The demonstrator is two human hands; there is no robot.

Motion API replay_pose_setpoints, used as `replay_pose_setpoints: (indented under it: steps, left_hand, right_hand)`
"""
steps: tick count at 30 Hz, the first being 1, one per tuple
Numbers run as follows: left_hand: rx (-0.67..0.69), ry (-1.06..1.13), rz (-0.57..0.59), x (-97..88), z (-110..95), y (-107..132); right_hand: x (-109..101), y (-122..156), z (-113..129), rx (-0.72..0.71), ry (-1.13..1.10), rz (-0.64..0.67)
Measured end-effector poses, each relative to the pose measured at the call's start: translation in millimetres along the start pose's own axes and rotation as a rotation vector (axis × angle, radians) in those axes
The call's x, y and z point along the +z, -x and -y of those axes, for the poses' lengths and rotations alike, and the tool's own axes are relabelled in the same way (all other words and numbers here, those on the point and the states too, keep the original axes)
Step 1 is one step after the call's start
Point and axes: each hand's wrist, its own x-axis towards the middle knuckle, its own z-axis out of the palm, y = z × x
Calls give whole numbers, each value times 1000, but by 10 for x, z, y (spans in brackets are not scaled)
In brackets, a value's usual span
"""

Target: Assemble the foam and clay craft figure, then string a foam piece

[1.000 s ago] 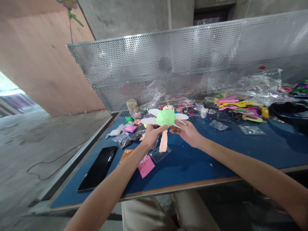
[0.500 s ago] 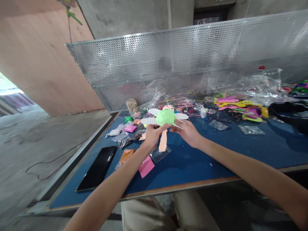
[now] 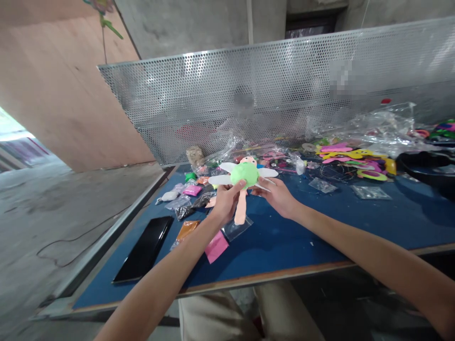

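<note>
Above the blue table (image 3: 320,237) I hold up a craft dragonfly (image 3: 244,176) with a round green body, white foam wings and a peach tail hanging down. My left hand (image 3: 224,201) grips it from below left, thumb against the green body. The fingers of my right hand (image 3: 275,193) pinch the right wing and the underside. Both hands are closed on the toy.
A black phone (image 3: 146,247) lies at the table's left front. Small bags of coloured clay (image 3: 194,190) and a pink packet (image 3: 215,246) lie under my hands. Foam shapes (image 3: 351,158) and clear plastic wrap (image 3: 380,125) crowd the back right, in front of a perforated metal screen (image 3: 277,90).
My left thumb has shifted up onto the green body. The dragonfly stays at about the same spot.
</note>
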Motion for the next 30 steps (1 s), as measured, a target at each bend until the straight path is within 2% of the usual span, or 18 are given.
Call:
replay_pose_setpoints:
  steps: [9,15,30]
  left_hand:
    - [-11,-15,35,-36,10,-28]
    - [-1,-55,165,-126,34,-77]
    - [12,-80,175,-139,45,-104]
  right_hand:
    - [1,2,17,6,-17,2]
    - [-27,-15,35,7,-43,-37]
    - [-52,-16,29,43,-52,-26]
